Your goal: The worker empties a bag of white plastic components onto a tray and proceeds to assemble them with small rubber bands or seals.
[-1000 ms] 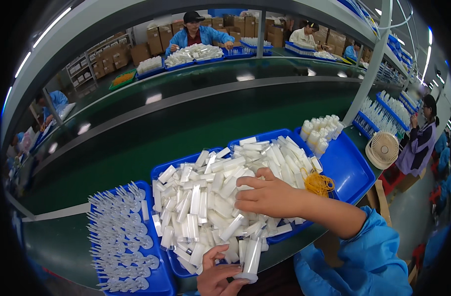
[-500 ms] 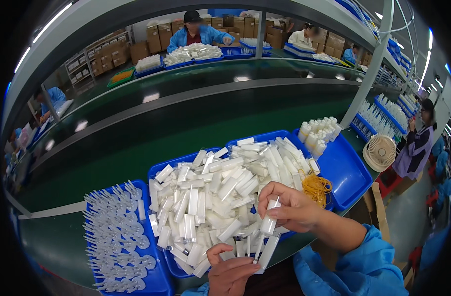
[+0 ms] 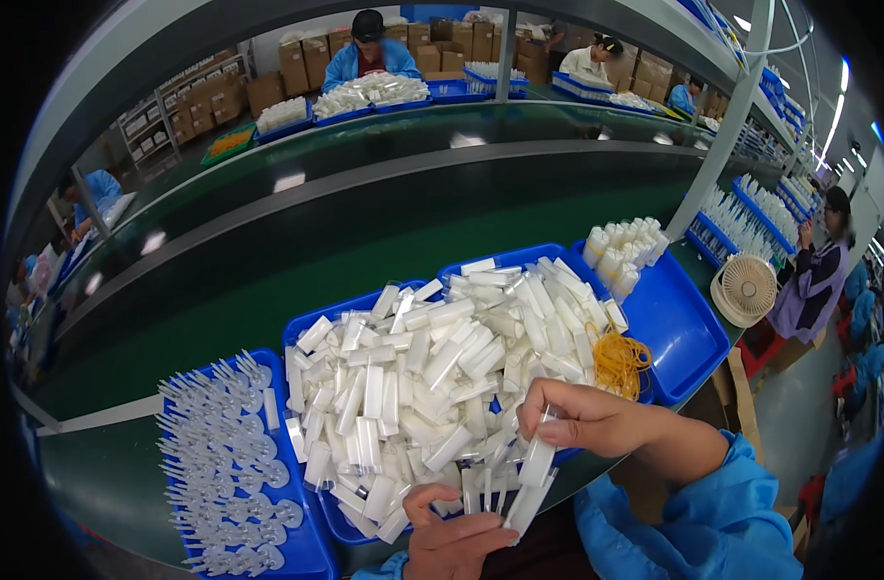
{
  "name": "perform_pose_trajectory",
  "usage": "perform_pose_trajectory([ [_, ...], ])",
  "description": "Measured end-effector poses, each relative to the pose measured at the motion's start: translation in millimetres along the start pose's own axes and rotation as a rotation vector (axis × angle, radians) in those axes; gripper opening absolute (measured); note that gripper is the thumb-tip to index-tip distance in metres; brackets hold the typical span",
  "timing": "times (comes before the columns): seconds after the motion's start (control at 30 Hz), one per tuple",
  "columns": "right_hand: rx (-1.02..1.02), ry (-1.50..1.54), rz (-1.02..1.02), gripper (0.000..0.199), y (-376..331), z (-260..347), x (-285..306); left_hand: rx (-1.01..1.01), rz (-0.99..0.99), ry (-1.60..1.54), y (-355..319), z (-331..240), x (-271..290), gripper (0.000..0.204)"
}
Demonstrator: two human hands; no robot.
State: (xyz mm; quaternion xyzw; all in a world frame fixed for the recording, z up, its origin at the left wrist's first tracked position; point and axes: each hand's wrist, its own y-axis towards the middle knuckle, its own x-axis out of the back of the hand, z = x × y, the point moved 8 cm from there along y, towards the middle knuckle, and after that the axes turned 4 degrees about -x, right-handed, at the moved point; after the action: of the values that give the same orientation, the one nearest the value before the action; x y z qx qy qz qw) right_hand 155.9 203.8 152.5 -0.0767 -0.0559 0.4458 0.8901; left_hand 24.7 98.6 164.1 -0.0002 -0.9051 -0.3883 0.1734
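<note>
My right hand [image 3: 589, 420] is closed, pinching the top of a white packet in clear film [image 3: 538, 458] between thumb and fingers. My left hand [image 3: 454, 541], low in the picture, is closed on another white film-wrapped packet [image 3: 531, 503], which slants up from its fingertips. The lower end of the right hand's packet meets or overlaps the upper part of the left one; whether they touch is hard to tell. Beyond both hands, a large heap of similar packets [image 3: 394, 377] fills blue trays [image 3: 295, 333]. Thin white sticks [image 3: 487, 486] show near my left fingers.
At left, a blue tray [image 3: 318, 551] holds rows of clear spiky plastic parts [image 3: 224, 454]. Yellow rubber bands [image 3: 619, 363] lie right of the heap. Bundled white packets [image 3: 621, 253] stand in another blue tray [image 3: 679, 338], near a beige fan [image 3: 747, 290]. Co-workers sit across the green belt [image 3: 384, 217].
My right hand has shifted slightly right and down, bringing its packet against or over the left hand's packet. Across the belt, a co-worker's raised hand has dropped out of sight behind the heap.
</note>
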Motion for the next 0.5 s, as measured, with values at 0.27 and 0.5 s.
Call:
perform_pose_trajectory([
  [0.27, 0.31, -0.477, 0.15, 0.015, -3.7, 20.2, -50.2, 0.096, -0.185, 0.023, -6.9, 5.5, 4.4, 0.015],
  [0.5, 0.451, -0.634, -0.02, 0.031, 42.0, 48.1, -20.5, 0.217, -0.163, -0.024, -15.6, 14.4, 20.2, 0.018],
])
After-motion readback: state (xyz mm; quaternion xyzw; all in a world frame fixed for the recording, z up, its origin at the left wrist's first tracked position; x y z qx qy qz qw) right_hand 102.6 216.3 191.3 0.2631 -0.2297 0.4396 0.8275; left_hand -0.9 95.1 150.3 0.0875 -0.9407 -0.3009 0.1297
